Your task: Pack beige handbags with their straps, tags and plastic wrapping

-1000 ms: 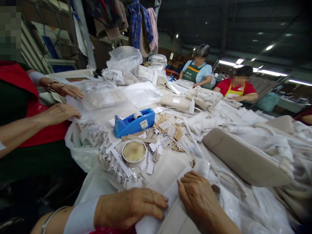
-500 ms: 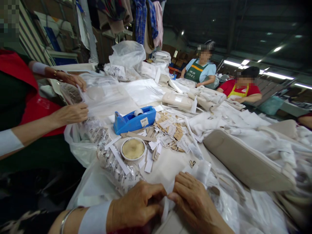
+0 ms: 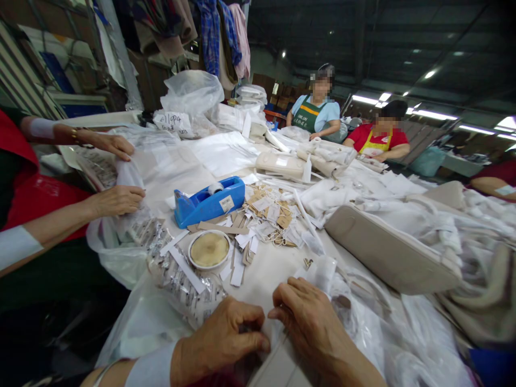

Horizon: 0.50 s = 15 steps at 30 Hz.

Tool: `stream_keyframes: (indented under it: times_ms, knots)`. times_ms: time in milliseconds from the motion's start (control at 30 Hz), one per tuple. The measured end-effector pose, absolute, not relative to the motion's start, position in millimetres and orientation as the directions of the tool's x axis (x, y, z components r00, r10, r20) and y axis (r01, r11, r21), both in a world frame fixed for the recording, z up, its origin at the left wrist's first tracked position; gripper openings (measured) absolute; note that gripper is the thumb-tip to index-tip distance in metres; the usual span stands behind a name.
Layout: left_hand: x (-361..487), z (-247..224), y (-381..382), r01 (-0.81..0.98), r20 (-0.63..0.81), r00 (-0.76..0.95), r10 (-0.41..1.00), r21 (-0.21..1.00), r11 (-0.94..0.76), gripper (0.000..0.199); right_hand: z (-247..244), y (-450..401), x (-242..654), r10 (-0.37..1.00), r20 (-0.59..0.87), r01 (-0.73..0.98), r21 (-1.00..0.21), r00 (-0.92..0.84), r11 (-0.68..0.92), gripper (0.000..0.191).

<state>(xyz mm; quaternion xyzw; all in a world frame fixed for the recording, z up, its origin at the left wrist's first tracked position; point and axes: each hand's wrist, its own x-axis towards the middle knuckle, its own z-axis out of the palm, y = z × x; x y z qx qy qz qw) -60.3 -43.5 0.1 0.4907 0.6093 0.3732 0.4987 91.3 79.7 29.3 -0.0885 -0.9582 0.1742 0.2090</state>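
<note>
At the lower middle, my left hand (image 3: pixel 223 338) is closed, its thumb and curled fingers pinching the edge of a thin white wrapping sheet (image 3: pixel 274 334). Opposite it, my right hand (image 3: pixel 316 328) has bent fingers closed on the same sheet; the fingertips are partly hidden. Under both hands lies a beige bag (image 3: pixel 282 366), only partly in view. Just beyond my right hand are a few small metal pieces (image 3: pixel 308 263) and a crumpled clear plastic wrap (image 3: pixel 323 273).
A blue tape dispenser (image 3: pixel 209 201), a round tub of yellowish paste (image 3: pixel 208 249), and a heap of tags (image 3: pixel 274 212) lie ahead. A large beige bag (image 3: pixel 387 252) lies right. A co-worker's hands (image 3: pixel 116 199) handle plastic at left; two people work farther back.
My view has turned slightly right. The white strip that stood looped between my hands is now lower and flatter. The co-worker's hands at left have shifted on the plastic.
</note>
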Motion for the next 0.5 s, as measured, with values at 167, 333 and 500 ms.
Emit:
stream_keyframes:
  times_ms: [167,333,500]
  knots:
    - [-49,5,-33,0.367,-0.16,-0.014,0.987,0.917,0.154,0.011,26,80,91,0.217,0.358,0.085,-0.35,-0.908,0.933,0.025]
    - [-42,12,-26,0.446,-0.194,-0.047,0.98,0.874,0.194,0.016,33,81,92,0.181,0.341,0.055,-0.348,-0.923,0.936,0.03]
    - [-38,18,-49,0.355,-0.174,-0.101,0.98,0.914,0.199,0.025,32,79,93,0.197,0.293,0.088,-0.346,-0.936,0.934,0.029]
